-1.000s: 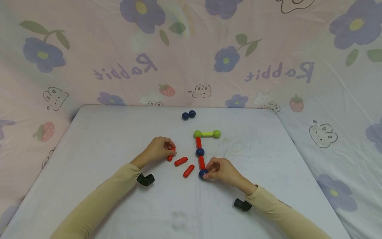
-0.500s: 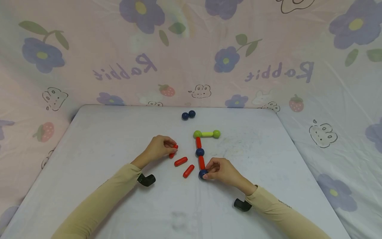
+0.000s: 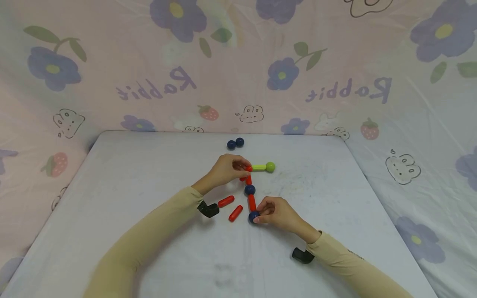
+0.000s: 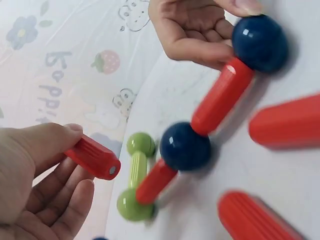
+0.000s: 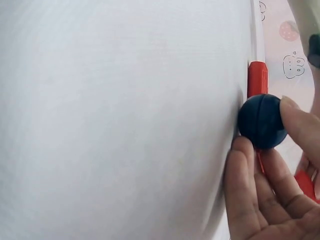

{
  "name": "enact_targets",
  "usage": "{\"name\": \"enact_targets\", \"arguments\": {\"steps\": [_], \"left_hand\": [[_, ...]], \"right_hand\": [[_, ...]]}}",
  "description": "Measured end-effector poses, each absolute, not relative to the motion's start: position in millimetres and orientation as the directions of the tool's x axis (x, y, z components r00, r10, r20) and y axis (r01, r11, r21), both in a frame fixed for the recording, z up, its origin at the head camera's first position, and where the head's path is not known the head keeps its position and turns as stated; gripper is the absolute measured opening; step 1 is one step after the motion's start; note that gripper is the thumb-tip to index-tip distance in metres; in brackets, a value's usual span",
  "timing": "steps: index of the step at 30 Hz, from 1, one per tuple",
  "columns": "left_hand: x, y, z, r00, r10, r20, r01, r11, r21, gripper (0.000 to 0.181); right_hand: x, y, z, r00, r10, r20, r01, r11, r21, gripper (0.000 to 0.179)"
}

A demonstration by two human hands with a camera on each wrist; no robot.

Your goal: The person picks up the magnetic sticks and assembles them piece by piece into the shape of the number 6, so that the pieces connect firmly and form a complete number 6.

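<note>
My left hand (image 3: 226, 169) pinches a red magnetic rod (image 4: 96, 157) between thumb and fingers. In the head view it overlaps the near green ball; the left wrist view shows the rod apart from the chain, its metal-tipped end free. My right hand (image 3: 278, 213) pinches the blue ball (image 5: 262, 121) at the chain's near end. From that ball the chain runs away through a red rod (image 3: 252, 203), a middle blue ball (image 3: 250, 189), another red rod (image 4: 157, 181) and a green ball (image 4: 134, 204). A green rod (image 3: 258, 167) then leads sideways to a second green ball (image 3: 270, 167).
Two loose red rods, one farther (image 3: 226, 201) and one nearer (image 3: 235, 213), lie left of the chain on the white table (image 3: 156, 161). Two dark blue balls (image 3: 235, 143) sit together near the back edge. A patterned cloth (image 3: 238, 66) hangs behind.
Carrying its red rod, my left hand has moved right and away from me, from beside the loose rods to the green corner of the chain. My right hand stays on the blue ball.
</note>
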State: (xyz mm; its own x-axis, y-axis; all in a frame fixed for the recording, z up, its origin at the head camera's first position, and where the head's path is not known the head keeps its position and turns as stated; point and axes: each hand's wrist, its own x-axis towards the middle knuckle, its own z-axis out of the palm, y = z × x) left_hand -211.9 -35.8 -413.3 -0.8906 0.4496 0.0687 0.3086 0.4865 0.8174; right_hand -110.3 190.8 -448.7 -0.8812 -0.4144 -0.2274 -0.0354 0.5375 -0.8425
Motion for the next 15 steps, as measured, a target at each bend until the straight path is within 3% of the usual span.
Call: {"name": "enact_targets", "arguments": {"steps": [6, 15], "left_hand": [[-228, 7, -408, -0.81, 0.585, 0.045, 0.383, 0.469, 0.796, 0.025], [-242, 45, -424, -0.729, 0.684, -0.018, 0.481, 0.531, 0.697, 0.02]], "right_hand": [[-111, 191, -451, -0.878, -0.429, -0.212, -0.042, 0.511, -0.859, 0.029], [-110, 193, -451, -0.884, -0.424, -0.194, -0.05, 0.501, -0.864, 0.031]]}}
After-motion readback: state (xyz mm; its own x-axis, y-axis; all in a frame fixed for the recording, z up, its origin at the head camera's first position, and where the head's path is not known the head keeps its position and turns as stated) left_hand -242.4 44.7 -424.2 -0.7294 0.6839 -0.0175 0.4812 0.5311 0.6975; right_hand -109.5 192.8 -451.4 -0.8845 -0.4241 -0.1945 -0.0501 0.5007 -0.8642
